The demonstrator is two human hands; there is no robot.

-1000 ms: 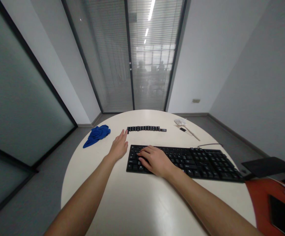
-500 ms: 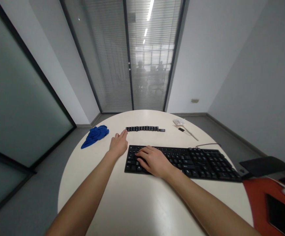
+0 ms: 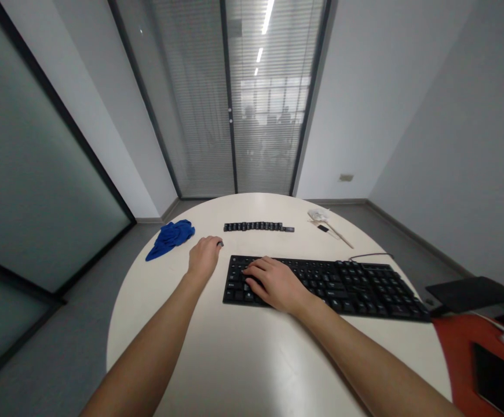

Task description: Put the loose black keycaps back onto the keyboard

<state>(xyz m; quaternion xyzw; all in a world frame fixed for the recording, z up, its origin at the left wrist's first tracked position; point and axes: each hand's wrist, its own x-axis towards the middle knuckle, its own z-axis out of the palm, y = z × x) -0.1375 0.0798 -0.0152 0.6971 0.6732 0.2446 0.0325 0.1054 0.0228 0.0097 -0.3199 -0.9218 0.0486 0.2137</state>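
Observation:
My left hand (image 3: 204,256) is closed, with a small dark keycap (image 3: 220,244) pinched between thumb and fingertips. It is just above the white table, left of the black keyboard (image 3: 360,289) and in front of a double line of loose black keycaps (image 3: 254,226). My right hand (image 3: 278,284) rests over the left part of the keyboard, fingers curved and thumb apart from them. The keys beneath its palm and fingers are hidden.
A crumpled blue cloth (image 3: 171,238) lies at the table's left edge. At the back right are a thin stick-handled brush (image 3: 339,234) and a small black piece (image 3: 322,228). A red chair (image 3: 460,353) with a dark flat device (image 3: 497,373) stands at right.
My left hand has drawn back from the left end of the keycap line, and a keycap now shows in its fingers. My right hand has stayed on the keyboard.

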